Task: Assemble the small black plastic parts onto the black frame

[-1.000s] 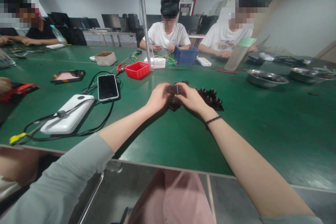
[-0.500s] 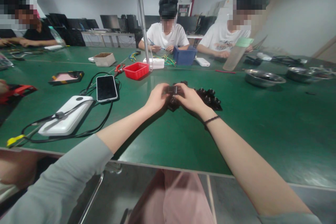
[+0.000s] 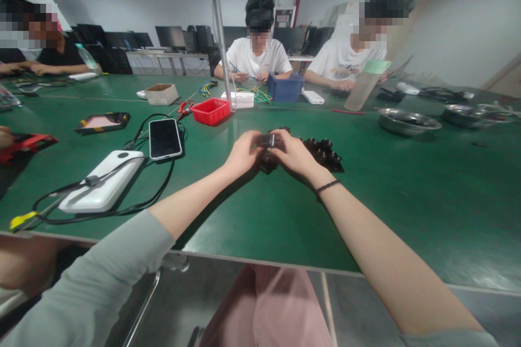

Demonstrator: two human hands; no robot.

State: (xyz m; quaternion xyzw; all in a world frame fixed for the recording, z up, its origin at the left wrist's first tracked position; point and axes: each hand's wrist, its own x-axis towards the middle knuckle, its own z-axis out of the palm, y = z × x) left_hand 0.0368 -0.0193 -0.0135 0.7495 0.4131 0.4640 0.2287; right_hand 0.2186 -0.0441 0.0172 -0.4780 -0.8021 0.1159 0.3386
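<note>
Between my two hands is a small dark block-like part (image 3: 267, 141), held just above other black pieces on the green table (image 3: 244, 211). My left hand (image 3: 243, 150) closes on its left side, thumb and fingers pinching it. From the right, my right hand (image 3: 293, 153) grips the same part with thumb and fingertips. Below the fingers lies a black piece (image 3: 268, 164) with a roundish knob. Several black parts with shiny round knobs (image 3: 325, 153) sit just right of my right hand. The exact kind of these parts is too small to make out.
To the left lie a phone (image 3: 165, 139), a white power bank (image 3: 103, 181) with black cables, and a red bin (image 3: 211, 111). A metal pole (image 3: 222, 38) rises behind. Metal bowls (image 3: 409, 121) and a bottle (image 3: 364, 87) stand at right. Co-workers sit across the table.
Both hands stay on the dark part in nearly the same pose. The whole view has shifted very slightly.
</note>
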